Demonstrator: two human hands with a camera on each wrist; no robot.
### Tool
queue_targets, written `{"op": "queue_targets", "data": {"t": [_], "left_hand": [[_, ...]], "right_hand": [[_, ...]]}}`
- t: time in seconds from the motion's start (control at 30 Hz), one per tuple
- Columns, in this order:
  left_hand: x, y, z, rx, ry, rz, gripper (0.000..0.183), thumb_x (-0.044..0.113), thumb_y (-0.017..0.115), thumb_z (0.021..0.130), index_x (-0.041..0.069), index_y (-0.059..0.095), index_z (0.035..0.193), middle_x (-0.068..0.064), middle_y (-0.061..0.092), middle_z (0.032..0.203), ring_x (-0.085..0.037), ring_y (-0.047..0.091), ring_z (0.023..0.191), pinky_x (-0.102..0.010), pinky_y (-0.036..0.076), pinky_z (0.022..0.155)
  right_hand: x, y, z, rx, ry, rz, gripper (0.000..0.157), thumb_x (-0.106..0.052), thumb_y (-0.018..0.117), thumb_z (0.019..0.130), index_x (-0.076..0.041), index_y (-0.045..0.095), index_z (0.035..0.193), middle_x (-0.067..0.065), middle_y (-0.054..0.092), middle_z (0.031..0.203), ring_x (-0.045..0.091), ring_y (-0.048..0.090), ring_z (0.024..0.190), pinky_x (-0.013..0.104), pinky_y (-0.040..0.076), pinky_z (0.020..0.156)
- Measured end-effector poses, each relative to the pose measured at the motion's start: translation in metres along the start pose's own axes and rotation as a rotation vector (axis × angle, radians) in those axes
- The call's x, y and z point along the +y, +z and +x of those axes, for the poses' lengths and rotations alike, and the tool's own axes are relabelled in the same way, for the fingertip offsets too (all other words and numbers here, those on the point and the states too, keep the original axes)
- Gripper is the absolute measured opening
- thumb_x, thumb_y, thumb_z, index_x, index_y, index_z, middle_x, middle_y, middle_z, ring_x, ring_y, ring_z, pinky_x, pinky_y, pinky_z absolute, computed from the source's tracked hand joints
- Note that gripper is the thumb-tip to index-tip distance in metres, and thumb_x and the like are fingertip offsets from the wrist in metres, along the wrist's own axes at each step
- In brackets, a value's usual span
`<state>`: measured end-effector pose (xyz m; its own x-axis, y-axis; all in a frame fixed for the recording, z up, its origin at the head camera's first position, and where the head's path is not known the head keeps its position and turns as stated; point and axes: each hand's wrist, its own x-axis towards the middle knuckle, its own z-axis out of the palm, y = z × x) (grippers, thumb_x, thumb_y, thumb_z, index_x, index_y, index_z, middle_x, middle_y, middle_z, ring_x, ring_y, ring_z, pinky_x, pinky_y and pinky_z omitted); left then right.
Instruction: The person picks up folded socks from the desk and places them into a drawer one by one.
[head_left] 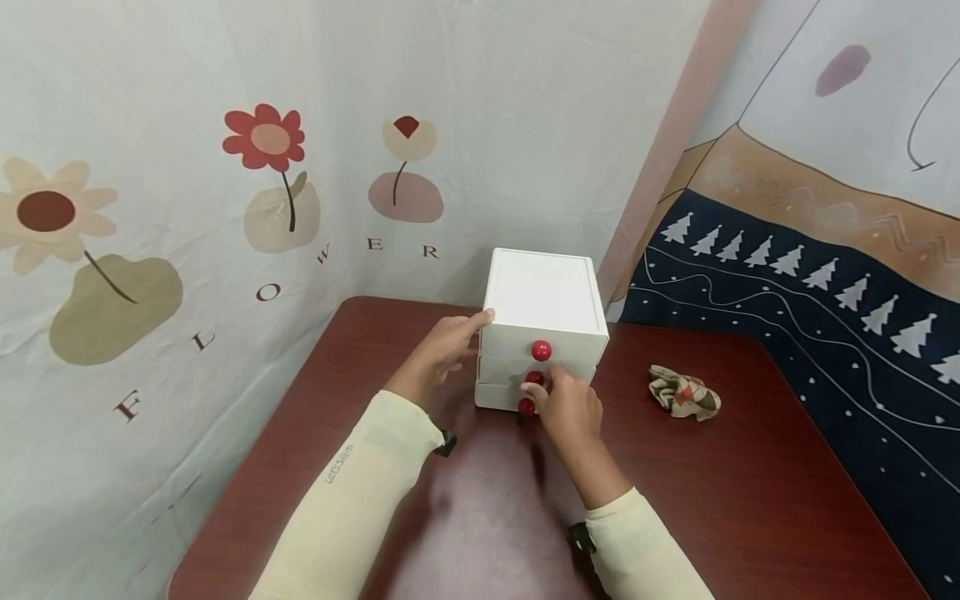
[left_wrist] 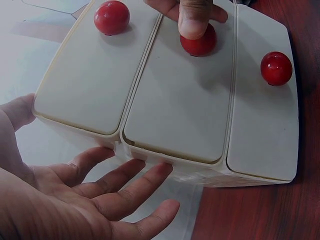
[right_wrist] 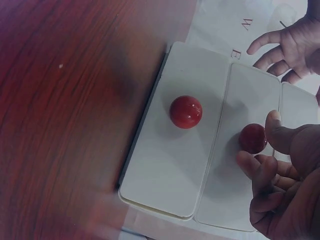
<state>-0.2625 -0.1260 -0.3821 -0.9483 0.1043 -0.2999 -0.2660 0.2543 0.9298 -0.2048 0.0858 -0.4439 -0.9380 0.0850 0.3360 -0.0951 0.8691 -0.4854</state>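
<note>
Centre frame: left hand (head_left: 446,346), fingers spread, best steadies the white drawer cabinet (head_left: 543,292) (likely light); right hand (head_left: 572,410), pinching the middle red knob (right_wrist: 253,138), should work straight.

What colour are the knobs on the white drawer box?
Red; the knobs show best in the left wrist view.

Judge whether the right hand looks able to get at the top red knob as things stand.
Likely yes: the right hand is close below, at the middle knob; nothing covers the top red knob, and the left hand is at one side of the cabinet.
</note>
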Motion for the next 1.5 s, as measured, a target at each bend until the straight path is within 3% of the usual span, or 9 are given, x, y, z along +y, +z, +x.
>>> {"op": "queue_targets", "data": {"t": [0.2,0.43,0.53,0.63,0.77,0.93,1.13,1.23,1.5], "left_hand": [[0.001,0.0,0.0,0.01,-0.013,-0.006,0.083,0.066,0.057,0.106,0.007,0.047,0.163,-0.017,0.043,0.173,-0.04,0.054,0.154,-0.067,0.034,0.129],[0.001,0.0,-0.001,0.008,-0.015,-0.004,0.081,0.064,0.058,0.106,0.007,0.048,0.162,-0.017,0.042,0.174,-0.04,0.054,0.153,-0.067,0.035,0.129],[0.001,0.0,-0.001,0.007,-0.011,-0.001,0.08,0.064,0.058,0.106,0.007,0.049,0.162,-0.017,0.041,0.174,-0.04,0.054,0.153,-0.068,0.035,0.129],[0.002,0.001,-0.001,0.008,-0.017,-0.002,0.08,0.064,0.058,0.106,0.006,0.049,0.162,-0.018,0.042,0.174,-0.04,0.054,0.153,-0.067,0.035,0.129],[0.002,0.001,-0.001,0.004,-0.021,-0.007,0.08,0.063,0.06,0.106,0.006,0.049,0.161,-0.018,0.043,0.173,-0.04,0.054,0.153,-0.067,0.034,0.13],[0.001,0.0,-0.001,0.005,-0.01,-0.006,0.078,0.063,0.059,0.106,0.006,0.052,0.159,-0.016,0.047,0.171,-0.039,0.056,0.152,-0.067,0.035,0.129],[-0.001,0.001,0.0,0.0,0.002,-0.011,0.078,0.065,0.058,0.106,0.008,0.053,0.159,-0.013,0.048,0.17,-0.038,0.057,0.15,-0.067,0.035,0.129],[-0.002,0.001,0.001,0.003,0.009,-0.013,0.08,0.065,0.058,0.106,0.008,0.051,0.16,-0.013,0.047,0.17,-0.039,0.056,0.151,-0.067,0.035,0.129],[-0.002,0.0,0.0,0.008,0.005,-0.012,0.079,0.065,0.058,0.106,0.007,0.052,0.16,-0.013,0.048,0.17,-0.039,0.056,0.152,-0.067,0.035,0.129]], "right_hand": [[0.0,-0.005,-0.001,-0.059,0.002,-0.018,0.032,-0.034,0.092,0.089,-0.014,0.069,0.079,0.01,0.073,0.073,0.034,0.069,0.067,0.049,0.052,0.058],[-0.003,-0.013,0.0,-0.271,0.011,-0.112,0.04,-0.029,0.088,0.093,-0.018,0.064,0.063,0.003,0.062,0.063,0.024,0.061,0.063,0.041,0.044,0.056],[-0.002,-0.012,-0.001,-0.341,-0.026,-0.13,0.028,-0.023,0.087,0.094,-0.017,0.072,0.071,0.004,0.067,0.07,0.026,0.066,0.07,0.044,0.05,0.06],[0.0,-0.011,-0.002,-0.37,-0.077,-0.134,0.007,-0.013,0.085,0.093,-0.015,0.081,0.088,0.008,0.077,0.085,0.031,0.074,0.081,0.05,0.057,0.068],[0.001,-0.012,-0.004,-0.398,-0.145,-0.161,0.018,-0.006,0.083,0.091,-0.017,0.083,0.104,0.012,0.081,0.097,0.035,0.076,0.086,0.053,0.06,0.073],[0.006,-0.009,-0.003,-0.469,-0.254,-0.171,0.022,-0.002,0.08,0.089,-0.014,0.076,0.107,0.01,0.075,0.092,0.031,0.072,0.083,0.051,0.059,0.069],[0.037,0.028,0.004,-0.445,-0.318,-0.157,0.026,-0.001,0.073,0.086,-0.021,0.069,0.101,0.004,0.068,0.084,0.023,0.063,0.076,0.045,0.052,0.059],[0.044,0.036,0.007,-0.439,-0.35,-0.134,0.026,0.003,0.068,0.085,-0.021,0.066,0.097,0.004,0.065,0.08,0.023,0.062,0.075,0.042,0.05,0.059],[0.021,0.01,0.004,-0.537,-0.357,-0.095,0.026,0.009,0.06,0.089,-0.011,0.065,0.105,0.009,0.067,0.086,0.025,0.065,0.082,0.043,0.057,0.073]]}}
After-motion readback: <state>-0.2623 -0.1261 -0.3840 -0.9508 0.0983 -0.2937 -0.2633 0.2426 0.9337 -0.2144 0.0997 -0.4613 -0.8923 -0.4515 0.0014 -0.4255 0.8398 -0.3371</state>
